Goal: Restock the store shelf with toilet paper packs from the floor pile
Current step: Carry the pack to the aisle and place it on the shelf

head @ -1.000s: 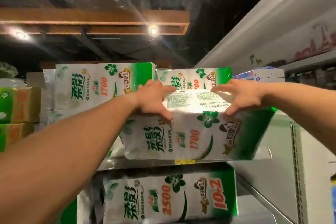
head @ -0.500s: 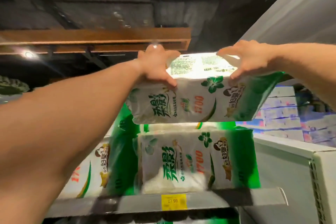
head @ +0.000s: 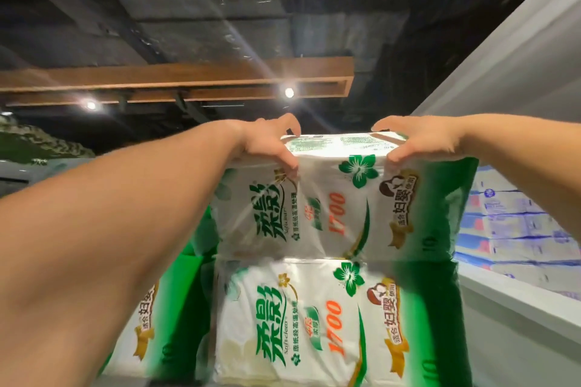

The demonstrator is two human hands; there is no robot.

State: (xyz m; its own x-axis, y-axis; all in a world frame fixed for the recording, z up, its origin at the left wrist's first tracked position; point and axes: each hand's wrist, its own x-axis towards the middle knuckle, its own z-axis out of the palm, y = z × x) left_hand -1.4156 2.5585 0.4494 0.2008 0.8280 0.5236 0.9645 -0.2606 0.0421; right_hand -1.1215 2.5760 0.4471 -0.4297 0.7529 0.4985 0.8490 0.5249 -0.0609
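Observation:
A white and green toilet paper pack [head: 339,210] marked 1700 sits on top of a second, matching pack [head: 314,324] high on the shelf. My left hand [head: 270,144] grips the upper pack's top left corner, thumb on its front face. My right hand [head: 418,141] grips its top right corner the same way. Both arms reach up and forward. A third pack [head: 147,317] stands to the left of the lower one, partly hidden by my left forearm.
Blue and white tissue packs [head: 515,229] are stacked on the neighbouring shelf at right, behind a white divider edge [head: 518,302]. A white wall panel [head: 503,53] slopes up at right. A wooden ceiling beam [head: 176,78] with two spotlights hangs overhead.
The pack in my hands has gone from hovering above the shelved pack to resting on top of it. The view has tilted up and closer to the stack.

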